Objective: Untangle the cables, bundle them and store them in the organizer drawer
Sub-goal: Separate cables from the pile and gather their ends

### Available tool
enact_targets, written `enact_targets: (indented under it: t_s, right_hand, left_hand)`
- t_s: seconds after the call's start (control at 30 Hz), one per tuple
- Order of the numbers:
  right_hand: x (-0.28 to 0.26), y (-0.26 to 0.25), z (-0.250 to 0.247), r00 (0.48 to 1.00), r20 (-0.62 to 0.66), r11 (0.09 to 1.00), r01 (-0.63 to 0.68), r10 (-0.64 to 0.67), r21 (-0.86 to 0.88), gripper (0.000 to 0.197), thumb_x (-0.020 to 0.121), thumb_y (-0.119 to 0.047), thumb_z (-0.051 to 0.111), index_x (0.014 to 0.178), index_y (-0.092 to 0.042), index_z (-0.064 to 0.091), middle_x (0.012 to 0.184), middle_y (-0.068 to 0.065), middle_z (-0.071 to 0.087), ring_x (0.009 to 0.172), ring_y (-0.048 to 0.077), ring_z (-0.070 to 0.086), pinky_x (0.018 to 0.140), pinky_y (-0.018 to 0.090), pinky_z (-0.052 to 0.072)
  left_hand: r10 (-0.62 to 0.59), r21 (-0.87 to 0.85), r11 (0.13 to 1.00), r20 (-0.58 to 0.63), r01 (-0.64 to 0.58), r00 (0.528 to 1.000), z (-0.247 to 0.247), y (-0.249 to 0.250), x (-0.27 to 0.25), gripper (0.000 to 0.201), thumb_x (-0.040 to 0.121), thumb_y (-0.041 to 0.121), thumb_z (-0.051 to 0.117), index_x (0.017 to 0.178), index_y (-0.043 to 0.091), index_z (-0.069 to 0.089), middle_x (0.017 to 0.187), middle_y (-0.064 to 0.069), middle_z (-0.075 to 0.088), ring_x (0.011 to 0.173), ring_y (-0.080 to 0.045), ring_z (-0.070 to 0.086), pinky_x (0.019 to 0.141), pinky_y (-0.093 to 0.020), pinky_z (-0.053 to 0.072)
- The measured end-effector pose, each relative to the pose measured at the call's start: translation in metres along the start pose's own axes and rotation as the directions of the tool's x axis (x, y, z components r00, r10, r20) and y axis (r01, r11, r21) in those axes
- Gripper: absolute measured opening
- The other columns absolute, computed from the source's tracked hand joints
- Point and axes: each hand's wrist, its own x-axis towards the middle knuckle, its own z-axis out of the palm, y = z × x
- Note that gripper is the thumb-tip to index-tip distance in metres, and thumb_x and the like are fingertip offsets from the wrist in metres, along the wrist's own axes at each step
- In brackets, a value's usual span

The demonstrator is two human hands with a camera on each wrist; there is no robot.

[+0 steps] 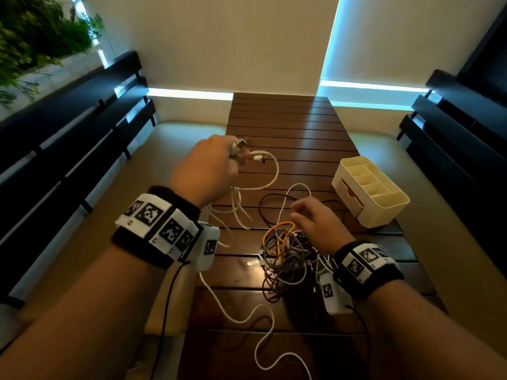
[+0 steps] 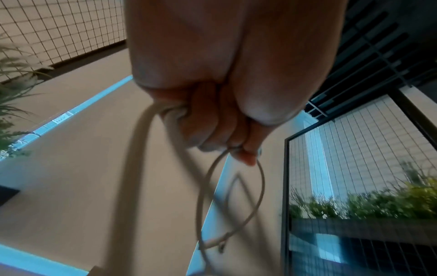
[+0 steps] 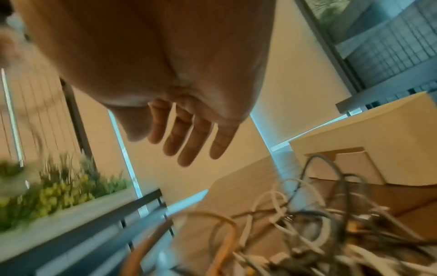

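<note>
Holding a white cable (image 1: 270, 171) in a closed grip, the left hand (image 1: 204, 167) was raised above the near-left part of the slatted wooden table (image 1: 296, 127), well left of the organizer (image 1: 369, 190); the fingers (image 2: 212, 128) were curled round several strands, and a loop with a plug at its end hung out beyond them; the rest of that cable trailed down and ran along the table toward the near edge. The right hand (image 1: 319, 224) hovered over the tangle of cables (image 1: 288, 259) with an open, relaxed grip — its fingers (image 3: 189, 142) were spread and straight and held nothing. The tangle lay on the table just near-left of the organizer, a knot of black, white and grey leads with an orange cable (image 1: 277, 237) looping through its top; one black cable (image 1: 270, 207) arched out of it toward the organizer's side. The organizer was a cream plastic box with open compartments on top and its drawer (image 1: 349, 197) facing the tangle — the drawer was shut. Both wrists wore black bands with square printed markers (image 1: 152, 213). Dark slatted benches (image 1: 82, 127) flanked the table, and green plants (image 1: 35, 31) stood far to the organizer's left.
</note>
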Motion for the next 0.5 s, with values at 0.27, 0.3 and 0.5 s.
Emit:
enact_targets:
  t_s: [0.27,0.3,0.5]
  right_hand:
    - [-0.005,-0.072,-0.018,0.931,-0.109,0.929,0.359,-0.349,0.091,0.02,0.092,-0.02,0.066,0.111,-0.025,0.061,0.092,-0.013,0.061,0.077,-0.004,0.057,0.067,0.011,0.044]
    - [-0.006,-0.076,-0.017,0.933,-0.089,0.931,0.357,-0.35,0.076,0.016,0.094,-0.021,0.064,0.109,-0.026,0.062,0.086,-0.012,0.062,0.071,-0.002,0.057,0.063,0.012,0.044]
    - [-0.017,-0.067,-0.016,0.962,-0.126,0.969,0.248,-0.243,0.025,0.009,0.098,-0.025,0.06,0.092,-0.026,0.066,0.069,-0.006,0.066,0.061,0.003,0.063,0.058,0.016,0.049]
  left_hand:
    - [0.039,-0.129,0.992,0.194,-0.013,0.98,0.037,0.0,-0.01,0.031,0.098,0.016,0.056,0.068,0.022,0.058,0.06,0.012,0.052,0.052,0.001,0.046,0.053,-0.023,0.03]
    - [0.042,-0.186,0.983,0.185,-0.007,0.982,0.038,0.002,-0.011,0.03,0.098,0.016,0.057,0.069,0.02,0.06,0.058,0.011,0.051,0.05,0.002,0.045,0.05,-0.019,0.03]
    - [-0.075,-0.304,0.95,-0.011,0.068,0.997,0.029,0.002,-0.013,0.024,0.101,0.025,0.054,0.095,0.013,0.074,0.092,-0.007,0.072,0.084,-0.017,0.064,0.068,-0.017,0.045]
